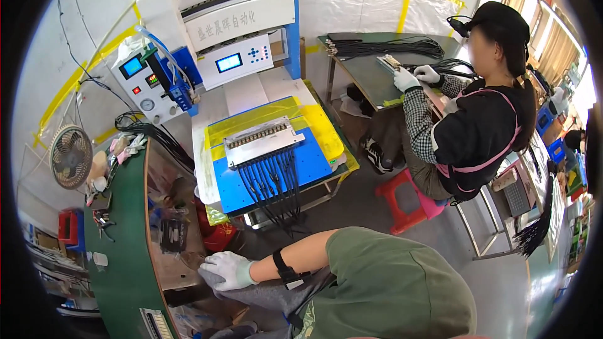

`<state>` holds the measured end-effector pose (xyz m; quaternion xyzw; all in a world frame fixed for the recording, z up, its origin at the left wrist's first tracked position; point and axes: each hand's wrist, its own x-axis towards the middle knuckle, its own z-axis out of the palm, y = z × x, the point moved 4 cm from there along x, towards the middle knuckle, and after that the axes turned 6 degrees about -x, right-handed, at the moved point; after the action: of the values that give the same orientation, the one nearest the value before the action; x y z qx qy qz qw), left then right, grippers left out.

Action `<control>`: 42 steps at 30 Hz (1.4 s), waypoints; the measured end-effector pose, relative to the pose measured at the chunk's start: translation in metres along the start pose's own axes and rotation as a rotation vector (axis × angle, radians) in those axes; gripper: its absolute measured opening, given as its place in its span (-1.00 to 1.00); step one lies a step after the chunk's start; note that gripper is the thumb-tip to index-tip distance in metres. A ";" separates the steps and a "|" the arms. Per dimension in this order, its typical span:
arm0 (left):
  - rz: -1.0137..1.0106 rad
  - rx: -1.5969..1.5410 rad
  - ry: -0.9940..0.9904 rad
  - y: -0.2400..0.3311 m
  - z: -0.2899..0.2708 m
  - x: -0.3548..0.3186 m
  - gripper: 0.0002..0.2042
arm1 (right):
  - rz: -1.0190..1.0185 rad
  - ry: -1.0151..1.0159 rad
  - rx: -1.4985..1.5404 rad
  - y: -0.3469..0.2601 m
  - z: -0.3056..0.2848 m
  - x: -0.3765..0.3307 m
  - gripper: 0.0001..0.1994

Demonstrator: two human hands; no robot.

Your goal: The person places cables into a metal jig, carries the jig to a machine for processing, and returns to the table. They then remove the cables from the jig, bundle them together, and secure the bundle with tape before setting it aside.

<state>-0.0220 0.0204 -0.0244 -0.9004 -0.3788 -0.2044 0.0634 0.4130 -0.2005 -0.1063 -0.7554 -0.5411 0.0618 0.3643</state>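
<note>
My right hand (pixel 226 270), in a white glove, rests palm down over my grey-trousered knee with its fingers laid flat and nothing in them. A black strap (pixel 289 270) circles my right forearm. My left hand is out of view. Beyond the knee, on the blue plate (pixel 314 166) of a white benchtop machine (pixel 248 19), sits a metal fixture (pixel 264 141) with a row of small parts. Black cables (pixel 270 179) run from it and hang over the near edge. No hand touches the fixture.
A green table (pixel 116 263) lies left, with pliers (pixel 103 225) and a fan (pixel 70 157). At right, a co-worker wearing white gloves handles a metal fixture (pixel 389 63) at another table (pixel 364 75) with black cable bundles. A red stool (pixel 402 204) stands nearby.
</note>
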 end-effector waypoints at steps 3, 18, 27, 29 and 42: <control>-0.094 -0.015 -0.035 0.033 -0.010 0.013 -0.27 | 0.010 0.030 -0.031 0.006 0.001 -0.007 -0.26; -0.716 0.068 -0.181 0.068 -0.022 -0.004 -0.18 | -0.068 -0.080 -0.070 0.004 -0.023 0.004 -0.30; -0.820 0.078 -0.251 0.062 -0.038 -0.025 -0.29 | -0.068 -0.076 -0.101 -0.013 -0.001 0.002 -0.30; -0.771 0.032 -0.253 0.057 -0.028 -0.024 -0.35 | -0.089 -0.083 -0.096 -0.015 -0.005 0.002 -0.29; -0.603 -0.309 -0.077 -0.004 -0.009 -0.051 -0.48 | -0.053 -0.062 -0.102 -0.018 -0.003 0.005 -0.24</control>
<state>-0.0591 -0.0125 -0.0378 -0.7541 -0.5945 -0.2347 -0.1513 0.4027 -0.1951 -0.0916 -0.7562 -0.5745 0.0479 0.3097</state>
